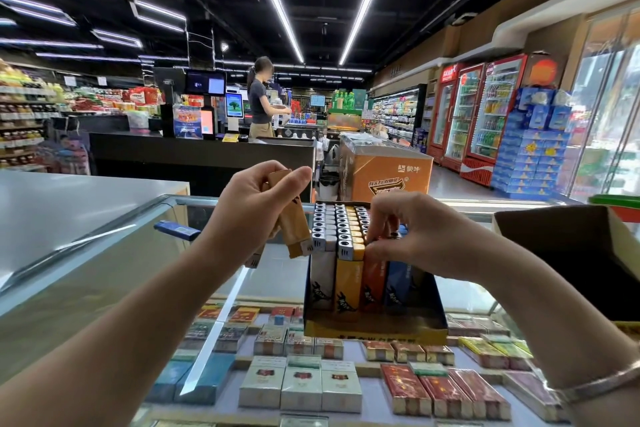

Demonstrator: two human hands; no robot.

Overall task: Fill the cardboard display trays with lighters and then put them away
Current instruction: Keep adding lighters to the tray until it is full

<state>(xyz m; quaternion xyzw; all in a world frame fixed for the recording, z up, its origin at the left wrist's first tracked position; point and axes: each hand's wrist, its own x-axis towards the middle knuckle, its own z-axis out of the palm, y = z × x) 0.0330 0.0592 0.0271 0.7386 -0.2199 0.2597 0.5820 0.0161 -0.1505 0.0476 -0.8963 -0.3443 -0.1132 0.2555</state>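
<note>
On counter | left fingers (294,180) grip lighters (294,229) | right fingers (375,243) pinch tray (374,326) lighters

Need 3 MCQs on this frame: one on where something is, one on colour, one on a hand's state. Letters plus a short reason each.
1. Where does the loose blue lighter lie?
A. on the glass counter, left of the left hand
B. inside the display tray
C. in the right hand

2. What colour is the row of lighters at the tray's left edge?
A. green
B. white
C. red

3. What is the left hand doing?
A. resting flat on the glass
B. hanging with nothing in it
C. gripping loose lighters above the counter

Answers:
1 A: it lies alone on the glass counter, apart from the display tray.
2 B: the white lighters stand leftmost, next to the yellow ones.
3 C: its fingers curl round tan lighters, while the right hand pinches at lighters in the tray.
</note>
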